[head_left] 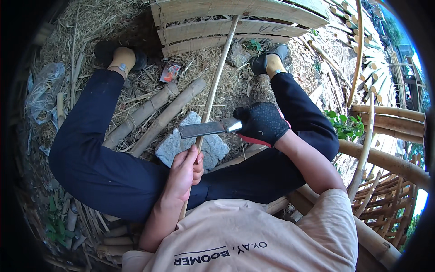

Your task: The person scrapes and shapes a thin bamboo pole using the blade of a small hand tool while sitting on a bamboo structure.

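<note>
A slatted wooden crate (195, 31) stands farthest ahead of the fingers; what it holds, if anything, cannot be told. A long stick (220, 68) runs from under the left forearm, through the bare left hand (186, 165), to in front of the crate. The left fingers curl closely round it, probably to steady it. Two bamboo pieces (142, 112) lie on the straw ahead and left of those fingers. A pale stone (215, 149) sits just beyond them, beneath the stick, perhaps as a rest; contact is unclear. A clear plastic bag (45, 93) lies well to their left, its contents unreadable. The gloved right hand (263, 123) has its fingers wrapped round a knife (199, 130), laid across the stick just past the left fingers, seemingly to keep skin clear of it. Farther ahead lies a small red-and-white packet (170, 73), perhaps empty.
</note>
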Tool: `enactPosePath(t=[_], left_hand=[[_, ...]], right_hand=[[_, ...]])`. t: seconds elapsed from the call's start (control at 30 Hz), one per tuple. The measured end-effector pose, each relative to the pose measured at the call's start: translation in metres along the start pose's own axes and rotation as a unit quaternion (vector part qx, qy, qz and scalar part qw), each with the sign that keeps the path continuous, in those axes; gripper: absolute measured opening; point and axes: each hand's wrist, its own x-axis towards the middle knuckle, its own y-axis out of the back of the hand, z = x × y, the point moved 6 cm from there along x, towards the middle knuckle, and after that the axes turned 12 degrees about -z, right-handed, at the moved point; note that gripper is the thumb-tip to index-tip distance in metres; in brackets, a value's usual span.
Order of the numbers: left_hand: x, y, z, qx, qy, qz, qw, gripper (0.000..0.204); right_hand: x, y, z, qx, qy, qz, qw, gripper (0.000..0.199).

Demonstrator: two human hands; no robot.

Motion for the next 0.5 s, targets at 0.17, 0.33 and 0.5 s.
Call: enactPosePath(t=[0.17, 0.33, 0.5], left_hand=[[0.001, -0.003, 0.001, 0.069, -0.016, 0.037, 0.997, 0.039], [0.001, 0.0, 0.0, 0.057, -0.02, 0.029, 0.998, 0.039], [-0.001, -0.003, 0.002, 0.015, -0.01, 0.006, 1.0, 0.037]], right_hand=[[0.0, 0.002, 0.016, -0.037, -0.086, -0.01, 0.996, 0.024], [0.004, 0.027, 0.069, -0.018, -0.186, 0.048, 0.981, 0.021], [0.001, 0.036, 0.089, -0.041, -0.174, 0.147, 0.973, 0.021]])
